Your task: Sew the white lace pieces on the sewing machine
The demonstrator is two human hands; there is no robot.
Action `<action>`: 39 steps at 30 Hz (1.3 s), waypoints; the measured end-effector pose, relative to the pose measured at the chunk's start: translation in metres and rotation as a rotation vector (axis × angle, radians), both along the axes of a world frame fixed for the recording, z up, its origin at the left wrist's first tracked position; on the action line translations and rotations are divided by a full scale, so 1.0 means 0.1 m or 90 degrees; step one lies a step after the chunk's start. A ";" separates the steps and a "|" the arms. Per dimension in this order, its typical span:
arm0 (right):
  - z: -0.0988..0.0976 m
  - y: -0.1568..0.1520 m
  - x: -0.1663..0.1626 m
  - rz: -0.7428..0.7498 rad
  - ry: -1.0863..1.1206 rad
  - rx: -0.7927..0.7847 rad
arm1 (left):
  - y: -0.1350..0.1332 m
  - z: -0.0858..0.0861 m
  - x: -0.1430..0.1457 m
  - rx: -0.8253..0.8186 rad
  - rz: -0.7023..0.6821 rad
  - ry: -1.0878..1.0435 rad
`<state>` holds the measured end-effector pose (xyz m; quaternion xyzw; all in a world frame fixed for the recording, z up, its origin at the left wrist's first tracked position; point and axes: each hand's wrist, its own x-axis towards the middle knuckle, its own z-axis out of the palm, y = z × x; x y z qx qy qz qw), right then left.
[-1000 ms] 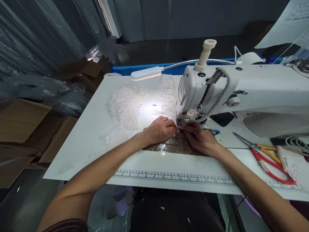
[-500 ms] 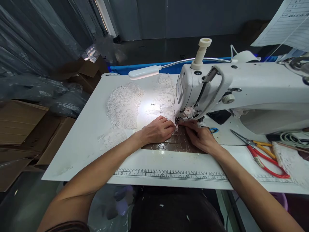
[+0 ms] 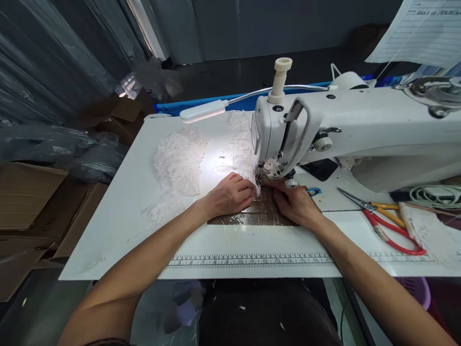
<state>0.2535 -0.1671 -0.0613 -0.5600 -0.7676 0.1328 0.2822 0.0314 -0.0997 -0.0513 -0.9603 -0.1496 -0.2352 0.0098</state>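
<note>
My left hand (image 3: 230,194) rests on the white lace fabric (image 3: 183,163), fingers curled together and pinching its edge just left of the needle. My right hand (image 3: 293,202) lies on the brown taped patch (image 3: 252,216) of the table, fingertips pressed to the lace at the presser foot. Both hands meet under the head of the white sewing machine (image 3: 324,129). The lace spreads out to the left and behind the machine, lit by the gooseneck lamp (image 3: 203,111).
Scissors with red and yellow handles (image 3: 382,218) lie to the right, beside more lace (image 3: 425,230) and coiled cord (image 3: 435,194). A blue thread snip (image 3: 314,191) sits by my right hand. A printed ruler (image 3: 252,261) runs along the white table's front edge. Cardboard boxes (image 3: 25,192) stand on the left.
The view has shifted so everything sits further left in frame. Both hands stay together at the needle, with the lace edged slightly further under the presser foot.
</note>
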 end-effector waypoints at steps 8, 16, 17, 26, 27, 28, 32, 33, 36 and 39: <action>-0.01 -0.02 -0.02 0.077 -0.068 0.028 | 0.00 -0.01 0.00 0.035 0.002 0.002; -0.02 -0.04 -0.07 0.089 -0.128 0.063 | 0.01 -0.03 0.01 0.043 -0.005 -0.011; -0.02 -0.05 -0.08 0.087 -0.134 0.065 | 0.01 -0.02 0.01 0.044 -0.004 -0.007; 0.04 -0.07 -0.13 0.075 -0.176 0.057 | -0.01 0.07 -0.02 0.019 0.019 0.031; 0.04 -0.08 -0.14 0.072 -0.182 0.055 | -0.01 0.07 -0.02 0.016 0.022 0.035; 0.05 -0.08 -0.14 0.069 -0.188 0.055 | -0.01 0.08 -0.02 0.014 0.025 0.039; 0.06 -0.08 -0.17 0.057 -0.218 0.061 | 0.00 0.08 -0.03 0.015 0.032 0.060; 0.06 -0.07 -0.18 0.054 -0.227 0.062 | 0.00 0.08 -0.03 0.015 0.033 0.065; 0.07 -0.06 -0.20 0.041 -0.262 0.065 | 0.03 0.07 -0.05 0.012 0.038 0.081; 0.07 -0.04 -0.21 0.032 -0.300 0.063 | 0.05 0.06 -0.05 0.008 0.043 0.091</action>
